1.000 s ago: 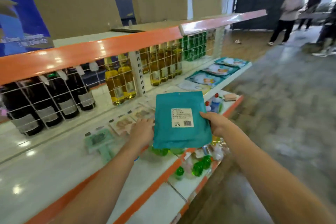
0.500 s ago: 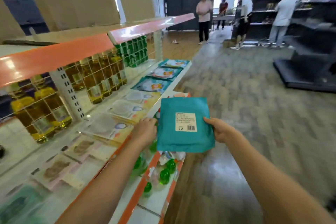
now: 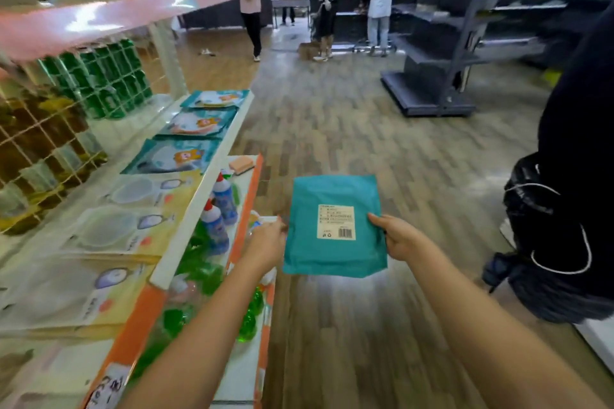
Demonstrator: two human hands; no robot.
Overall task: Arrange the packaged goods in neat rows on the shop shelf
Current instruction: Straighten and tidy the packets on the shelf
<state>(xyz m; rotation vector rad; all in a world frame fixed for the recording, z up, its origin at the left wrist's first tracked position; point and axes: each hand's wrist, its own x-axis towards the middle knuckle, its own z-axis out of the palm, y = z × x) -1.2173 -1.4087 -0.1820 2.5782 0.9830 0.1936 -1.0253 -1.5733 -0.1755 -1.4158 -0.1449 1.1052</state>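
Note:
I hold a flat teal packet (image 3: 332,249) with a white barcode label, back side up, over the aisle floor just right of the shelf. My left hand (image 3: 267,244) grips its left edge and my right hand (image 3: 397,237) grips its right edge. On the white shelf (image 3: 196,209) to the left lie flat packets in a row: teal ones with a cartoon bear (image 3: 172,156) further off and pale yellow ones (image 3: 113,229) nearer to me.
A lower orange-edged shelf (image 3: 249,196) holds blue-and-red bottles (image 3: 216,226) and green bottles. Oil bottles and green cans stand behind a wire grid. A person in dark clothes (image 3: 571,196) stands close on the right. Several people and dark shelving are down the aisle.
My view has swung right along the shelf toward the aisle. The teal packet, still held by both hands, now hangs over the floor instead of over the shelf.

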